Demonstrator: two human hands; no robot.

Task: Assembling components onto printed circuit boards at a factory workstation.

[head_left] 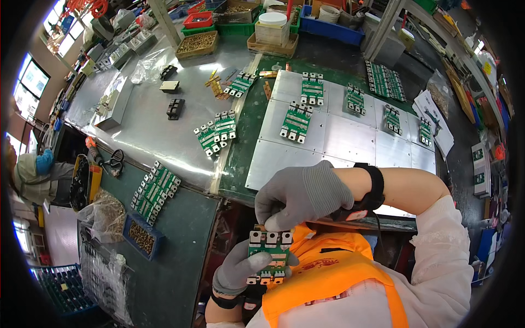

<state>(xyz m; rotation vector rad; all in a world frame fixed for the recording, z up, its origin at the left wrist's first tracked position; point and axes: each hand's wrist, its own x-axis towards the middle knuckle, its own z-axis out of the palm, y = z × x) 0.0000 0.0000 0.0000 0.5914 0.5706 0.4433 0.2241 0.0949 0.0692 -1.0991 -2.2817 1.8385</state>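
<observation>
In my gloved left hand (239, 269) is a green circuit board (278, 253) with black-and-white terminal blocks along its upper and lower edges. The thumb lies across its face and the fingers wrap round from behind. My gloved right hand (298, 197) is closed in a pinch at the board's upper edge. Whatever sits between those fingertips is too small or hidden to name. Beyond both hands, silver metal plates (350, 139) cover part of the bench, with several similar boards (297, 121) spread over them.
More boards lie on the left bench (155, 192) and beside the plates (216, 132). A blue bin (143, 240) of small brass parts stands at the left, near a bag (106, 216) of similar parts. Black terminal blocks (175, 109) lie farther back. Metal posts (384, 30) rise behind the bench.
</observation>
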